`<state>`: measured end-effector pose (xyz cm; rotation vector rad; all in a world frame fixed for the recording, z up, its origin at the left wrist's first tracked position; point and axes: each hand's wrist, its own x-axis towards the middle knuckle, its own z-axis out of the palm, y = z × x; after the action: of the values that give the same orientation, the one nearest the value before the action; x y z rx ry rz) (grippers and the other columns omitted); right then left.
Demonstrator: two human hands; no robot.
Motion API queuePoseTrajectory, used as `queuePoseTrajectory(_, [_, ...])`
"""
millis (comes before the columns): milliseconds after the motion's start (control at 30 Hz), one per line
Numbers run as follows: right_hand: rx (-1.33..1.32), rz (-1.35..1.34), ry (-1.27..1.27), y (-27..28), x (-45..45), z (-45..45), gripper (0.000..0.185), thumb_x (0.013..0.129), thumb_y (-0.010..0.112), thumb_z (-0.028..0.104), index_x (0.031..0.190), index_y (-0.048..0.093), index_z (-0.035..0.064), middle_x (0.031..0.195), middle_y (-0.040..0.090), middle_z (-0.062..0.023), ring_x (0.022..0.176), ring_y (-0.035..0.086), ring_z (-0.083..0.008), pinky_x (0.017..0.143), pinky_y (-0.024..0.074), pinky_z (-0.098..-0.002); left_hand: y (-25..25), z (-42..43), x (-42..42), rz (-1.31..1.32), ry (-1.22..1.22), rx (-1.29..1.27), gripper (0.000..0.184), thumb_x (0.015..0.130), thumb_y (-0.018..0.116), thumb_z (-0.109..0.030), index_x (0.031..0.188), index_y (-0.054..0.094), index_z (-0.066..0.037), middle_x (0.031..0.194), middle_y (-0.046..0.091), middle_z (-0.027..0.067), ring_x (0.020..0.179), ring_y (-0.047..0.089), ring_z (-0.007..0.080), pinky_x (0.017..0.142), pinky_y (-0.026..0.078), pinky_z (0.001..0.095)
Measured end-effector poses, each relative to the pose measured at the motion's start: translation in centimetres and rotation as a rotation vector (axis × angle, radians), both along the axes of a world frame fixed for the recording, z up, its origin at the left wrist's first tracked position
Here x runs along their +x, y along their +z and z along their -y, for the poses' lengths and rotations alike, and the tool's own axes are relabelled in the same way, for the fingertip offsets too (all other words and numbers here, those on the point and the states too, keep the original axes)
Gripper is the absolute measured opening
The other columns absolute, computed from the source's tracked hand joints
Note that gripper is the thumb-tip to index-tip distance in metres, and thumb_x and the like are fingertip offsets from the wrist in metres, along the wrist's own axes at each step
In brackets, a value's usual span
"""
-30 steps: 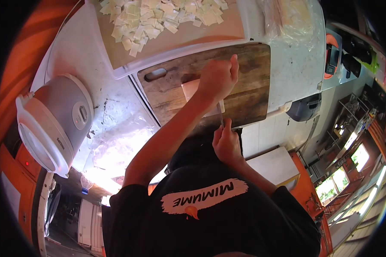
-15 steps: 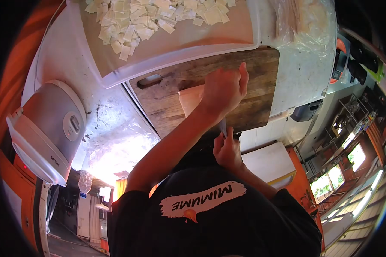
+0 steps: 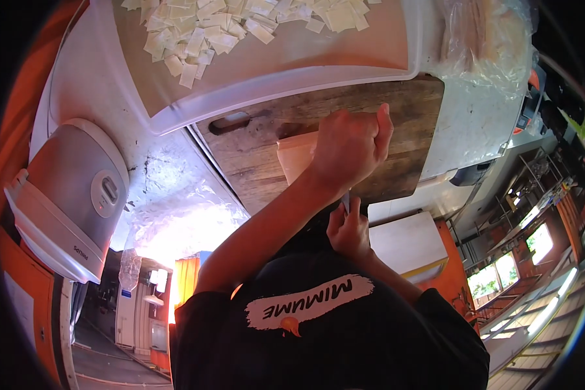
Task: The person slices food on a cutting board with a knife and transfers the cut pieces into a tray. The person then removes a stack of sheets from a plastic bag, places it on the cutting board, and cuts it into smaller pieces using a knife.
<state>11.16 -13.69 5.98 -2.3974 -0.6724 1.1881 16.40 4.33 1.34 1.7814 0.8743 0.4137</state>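
Observation:
My left hand is curled over a pale, flat-sided slab on the wooden cutting board; its fingertips are mostly hidden under the hand. Nearer my body, my right hand is closed around a knife, whose short visible stretch of blade points up toward the left hand. Where the blade meets the slab is hidden behind the left hand and wrist.
Beyond the board, a white-rimmed tray holds many small pale cut pieces. A grey-and-white Philips appliance stands left. Clear plastic lies on the near-left counter, and a plastic bag at the upper right.
The view has shifted, so the board and tray appear larger. Both hands stay around the slab and knife; less of the blade shows than one second ago.

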Motion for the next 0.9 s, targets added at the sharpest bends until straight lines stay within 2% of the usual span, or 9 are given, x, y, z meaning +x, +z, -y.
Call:
queuePoseTrajectory(200, [0.018, 0.052, 0.018, -1.1, -0.1, 0.0, 0.022, 0.086, 0.057, 0.004, 0.105, 0.047, -0.0007, 0.058, 0.058, -0.0156, 0.052, 0.062, -0.0355, 0.043, 0.0486, -0.0418, -0.2, -0.1, -0.5, 0.048, -0.015, 0.026, 0.048, 0.089, 0.059, -0.007, 0.044, 0.041, -0.009, 0.043, 0.045, 0.0100, 0.036, 0.041, 0.0311, 0.044, 0.036, 0.0386])
queuePoseTrajectory(300, [0.108, 0.121, 0.022, -2.2, -0.9, 0.7, 0.023, 0.085, 0.058, 0.004, 0.105, 0.047, -0.0010, 0.058, 0.058, -0.0153, 0.051, 0.062, -0.0352, 0.043, 0.0484, -0.0421, 0.1, -0.1, -1.5, 0.077, -0.006, -0.018, 0.048, 0.088, 0.060, -0.006, 0.044, 0.041, -0.010, 0.043, 0.044, 0.0094, 0.036, 0.041, 0.0304, 0.044, 0.036, 0.0385])
queuePoseTrajectory(567, [0.065, 0.128, -0.054, -2.4, -1.9, 0.6, 0.027, 0.085, 0.056, 0.006, 0.106, 0.041, -0.0025, 0.056, 0.057, -0.0214, 0.052, 0.059, -0.0432, 0.043, 0.0474, -0.0502, -0.5, -0.1, -1.2, 0.071, -0.005, 0.057, 0.049, 0.089, 0.060, -0.009, 0.044, 0.042, -0.008, 0.043, 0.044, 0.0116, 0.038, 0.044, 0.0332, 0.041, 0.037, 0.0415])
queuePoseTrajectory(633, [0.101, 0.155, -0.079, -2.4, -1.9, -0.3, 0.027, 0.086, 0.055, 0.007, 0.107, 0.041, -0.0023, 0.055, 0.057, -0.0217, 0.052, 0.059, -0.0436, 0.044, 0.0476, -0.0512, -0.3, -0.3, -1.4, -0.042, 0.016, -0.032, 0.048, 0.091, 0.058, -0.015, 0.045, 0.047, -0.005, 0.046, 0.048, 0.0156, 0.042, 0.049, 0.0366, 0.043, 0.041, 0.0442])
queuePoseTrajectory(733, [-0.007, 0.166, -0.054, -1.4, -2.0, -0.9, 0.026, 0.088, 0.052, 0.009, 0.108, 0.041, -0.0022, 0.057, 0.058, -0.0240, 0.053, 0.059, -0.0450, 0.046, 0.0485, -0.0530, -0.9, -0.5, -1.2, -0.090, 0.000, -0.082, 0.047, 0.094, 0.054, -0.020, 0.050, 0.054, -0.002, 0.051, 0.051, 0.0200, 0.048, 0.053, 0.0400, 0.047, 0.044, 0.0465])
queuePoseTrajectory(833, [0.014, 0.199, -0.069, -1.6, -1.4, -1.5, 0.026, 0.089, 0.051, 0.011, 0.108, 0.040, -0.0035, 0.058, 0.058, -0.0261, 0.055, 0.059, -0.0463, 0.048, 0.0499, -0.0541, -1.6, -0.4, -0.7, -0.115, 0.007, -0.016, 0.049, 0.096, 0.049, -0.024, 0.055, 0.059, 0.000, 0.055, 0.053, 0.0229, 0.053, 0.055, 0.0430, 0.050, 0.045, 0.0483])
queuePoseTrajectory(867, [-0.024, 0.168, -0.076, -1.3, -1.2, -1.6, 0.025, 0.089, 0.051, 0.010, 0.108, 0.041, -0.0029, 0.063, 0.060, -0.0279, 0.059, 0.060, -0.0475, 0.051, 0.0498, -0.0558, -1.8, -0.5, -0.7, -0.094, 0.005, 0.004, 0.049, 0.096, 0.049, -0.024, 0.055, 0.059, 0.000, 0.055, 0.053, 0.0229, 0.053, 0.055, 0.0430, 0.050, 0.045, 0.0483])
queuePoseTrajectory(900, [-0.067, 0.134, -0.082, -0.8, -1.2, -1.5, 0.025, 0.088, 0.050, 0.009, 0.109, 0.041, -0.0022, 0.068, 0.061, -0.0297, 0.064, 0.060, -0.0487, 0.055, 0.0497, -0.0574, -1.9, -0.6, -0.8, -0.093, -0.013, -0.026, 0.052, 0.098, 0.044, -0.031, 0.061, 0.058, 0.003, 0.057, 0.053, 0.0241, 0.054, 0.053, 0.0438, 0.053, 0.043, 0.0484])
